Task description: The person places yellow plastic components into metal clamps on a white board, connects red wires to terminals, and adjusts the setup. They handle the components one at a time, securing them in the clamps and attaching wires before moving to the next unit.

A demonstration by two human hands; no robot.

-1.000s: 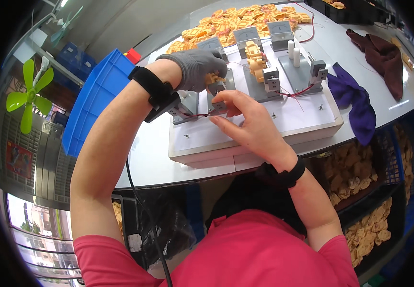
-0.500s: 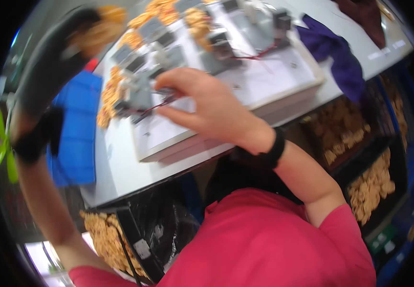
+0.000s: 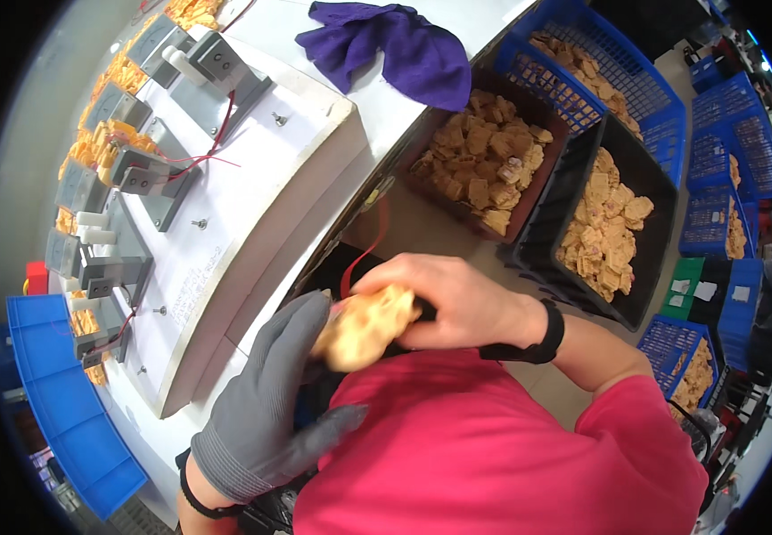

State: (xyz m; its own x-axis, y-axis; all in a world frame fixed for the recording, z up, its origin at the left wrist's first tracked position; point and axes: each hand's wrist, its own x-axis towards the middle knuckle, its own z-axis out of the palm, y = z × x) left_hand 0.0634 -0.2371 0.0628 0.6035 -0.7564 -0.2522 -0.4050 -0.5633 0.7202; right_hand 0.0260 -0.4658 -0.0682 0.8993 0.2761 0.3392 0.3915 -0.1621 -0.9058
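A yellow-orange piece with an uneven outline [image 3: 366,328], slightly blurred, is held in front of my body. My bare right hand [image 3: 453,303], with a black band at the wrist, grips it between fingers and thumb. On its other side is my left hand [image 3: 266,401] in a grey glove, fingers stretched out and thumb spread away. The left fingertips reach the piece's edge; whether they touch it I cannot tell. To the left, a white board [image 3: 225,187] carries grey clamp-like fixtures [image 3: 141,169] with red wires [image 3: 197,162], and similar yellow-orange pieces [image 3: 114,138] sit among them.
A purple cloth [image 3: 390,49] lies on the white table. Right of the table stand a brown bin [image 3: 422,183], a black bin [image 3: 542,218] and blue baskets [image 3: 662,116] holding tan pieces. A blue tray [image 3: 74,410] hangs at the table's left end.
My view has swung rightward. My right hand has left the wires at a fixture and now grips the yellow-orange piece. My gloved left hand has come down from the upper left to my body.
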